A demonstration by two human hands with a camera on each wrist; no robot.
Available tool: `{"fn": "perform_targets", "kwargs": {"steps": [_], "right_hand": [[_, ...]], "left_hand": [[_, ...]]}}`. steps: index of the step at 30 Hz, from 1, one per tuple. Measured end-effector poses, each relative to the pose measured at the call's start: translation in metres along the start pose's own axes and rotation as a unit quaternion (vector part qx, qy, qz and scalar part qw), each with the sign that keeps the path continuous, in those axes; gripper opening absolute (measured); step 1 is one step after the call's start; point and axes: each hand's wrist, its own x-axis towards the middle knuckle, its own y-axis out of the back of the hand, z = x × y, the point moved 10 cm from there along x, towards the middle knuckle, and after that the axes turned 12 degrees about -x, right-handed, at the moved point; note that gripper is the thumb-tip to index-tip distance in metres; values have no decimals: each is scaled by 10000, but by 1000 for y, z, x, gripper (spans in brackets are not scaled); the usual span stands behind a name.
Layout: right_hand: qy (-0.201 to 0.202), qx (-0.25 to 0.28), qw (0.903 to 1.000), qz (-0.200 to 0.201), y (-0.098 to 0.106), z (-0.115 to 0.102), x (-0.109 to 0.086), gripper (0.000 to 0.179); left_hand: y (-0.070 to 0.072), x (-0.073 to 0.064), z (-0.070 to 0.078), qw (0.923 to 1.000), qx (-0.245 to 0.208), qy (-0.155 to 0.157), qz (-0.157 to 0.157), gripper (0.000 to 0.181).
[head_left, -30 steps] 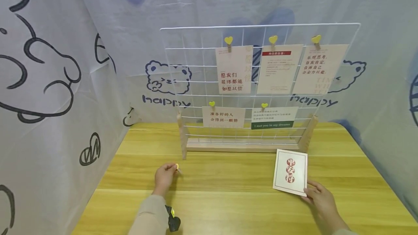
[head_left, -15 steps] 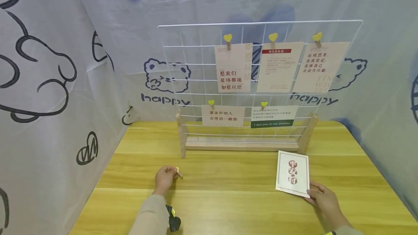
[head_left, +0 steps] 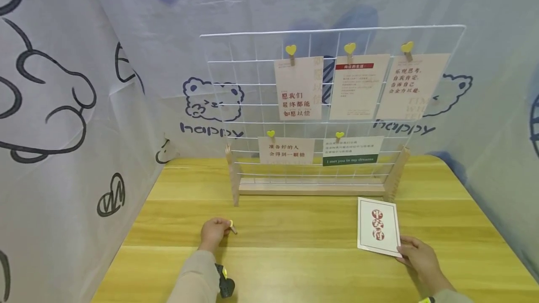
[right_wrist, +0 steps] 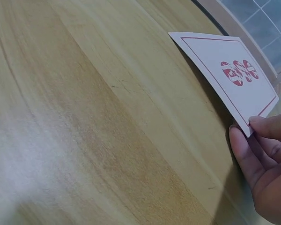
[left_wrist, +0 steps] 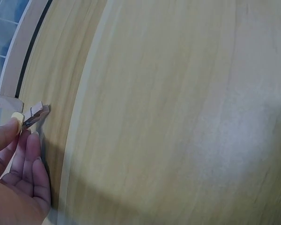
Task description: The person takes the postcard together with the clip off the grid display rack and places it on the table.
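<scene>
Between thumb and fingers, my left hand (head_left: pixel 214 234) pinches a small wooden clothespin (left_wrist: pixel 35 114) with a yellow top, just above the table. My right hand (head_left: pixel 422 260) holds a white card (head_left: pixel 378 226) by its lower right corner, thumb on the face and fingers beneath. Red round characters and a thin dark-red border are printed on that card, which lies tilted over the table in the right wrist view. Behind both hands stands a white wire grid (head_left: pixel 252 106) in a wooden base (head_left: pixel 311 190).
Yellow heart clothespins hold several cards on the grid, among them a green-banded card (head_left: pixel 353 151) and a card with a red strip (head_left: pixel 359 89). The grid stands toward the back of the wooden table (head_left: pixel 294 256). A printed cloth (head_left: pixel 126 83) hangs behind and at the sides.
The white card has shifted slightly toward me and turned a little in my right hand. My left hand has come slightly nearer, and the clothespin in it now points more downward.
</scene>
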Motion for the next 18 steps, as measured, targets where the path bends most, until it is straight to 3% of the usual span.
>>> {"fn": "perform_targets", "kwargs": {"steps": [10,18], "right_hand": [[-21,-232,9996,155,4,-6,-4,55],[-30,-564,9981,249,7,-3,-7,51]], "left_hand": [[2,0,2,9998,-109,93,105,15],[-1,0,-2,9995,-197,226,-20,16]]}}
